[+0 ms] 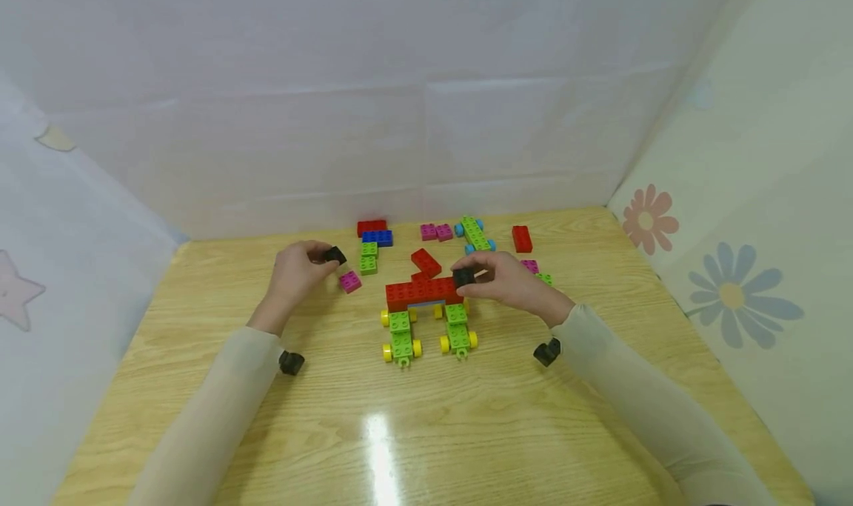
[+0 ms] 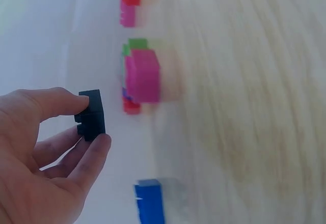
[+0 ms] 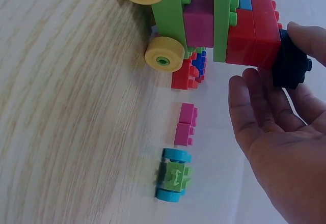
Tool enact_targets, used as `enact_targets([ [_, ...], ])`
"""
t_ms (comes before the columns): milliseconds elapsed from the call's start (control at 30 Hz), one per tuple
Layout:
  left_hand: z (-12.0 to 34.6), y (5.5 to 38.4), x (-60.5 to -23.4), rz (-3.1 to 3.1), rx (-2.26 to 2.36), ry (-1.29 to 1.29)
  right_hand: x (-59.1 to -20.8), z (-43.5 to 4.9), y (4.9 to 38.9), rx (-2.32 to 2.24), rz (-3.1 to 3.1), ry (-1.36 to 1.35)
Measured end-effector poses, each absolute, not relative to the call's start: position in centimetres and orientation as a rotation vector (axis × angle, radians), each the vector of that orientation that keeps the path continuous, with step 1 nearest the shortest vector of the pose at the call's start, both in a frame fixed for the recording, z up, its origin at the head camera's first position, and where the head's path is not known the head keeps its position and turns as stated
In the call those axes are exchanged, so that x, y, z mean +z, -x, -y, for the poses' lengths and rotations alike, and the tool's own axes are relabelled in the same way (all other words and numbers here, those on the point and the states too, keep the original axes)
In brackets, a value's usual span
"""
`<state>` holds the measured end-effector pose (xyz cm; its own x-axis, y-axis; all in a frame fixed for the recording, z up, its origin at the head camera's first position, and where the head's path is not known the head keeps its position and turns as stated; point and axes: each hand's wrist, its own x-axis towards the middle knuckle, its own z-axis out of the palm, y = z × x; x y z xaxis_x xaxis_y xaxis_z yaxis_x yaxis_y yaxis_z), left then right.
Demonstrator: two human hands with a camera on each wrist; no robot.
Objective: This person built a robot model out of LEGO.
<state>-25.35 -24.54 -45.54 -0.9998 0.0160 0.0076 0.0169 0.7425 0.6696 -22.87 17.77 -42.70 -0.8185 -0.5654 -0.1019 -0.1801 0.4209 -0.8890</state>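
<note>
My left hand [image 1: 298, 271] pinches a black brick [image 2: 92, 115] between thumb and fingers, raised above the table's left part, near a magenta brick [image 1: 349, 281]. Opposite it, my right hand [image 1: 500, 278] grips another black brick [image 3: 291, 61], which sits against the right end of a long red beam [image 1: 420, 292]. That beam lies across two green wheeled bases [image 1: 401, 337] with yellow wheels. In the right wrist view, a purple brick [image 3: 199, 25] and a green layer [image 3: 221, 23] stack up between one base and the red bricks.
Behind the built piece lie a loose red brick [image 1: 425, 262], green bricks [image 1: 369, 258] and a blue brick [image 1: 377, 238]. A green base with blue wheels [image 1: 475, 234] stands at the back, between magenta bricks [image 1: 436, 232] and a red brick [image 1: 522, 238]. A covered wall [image 1: 426, 150] borders the table.
</note>
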Motion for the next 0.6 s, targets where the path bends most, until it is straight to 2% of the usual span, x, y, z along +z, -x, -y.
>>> enact_targets([
  [600,21.0,18.7,-41.3,2.765,-1.499,0.163,-42.9,-17.5,22.9,-1.43,-2.256,0.571],
])
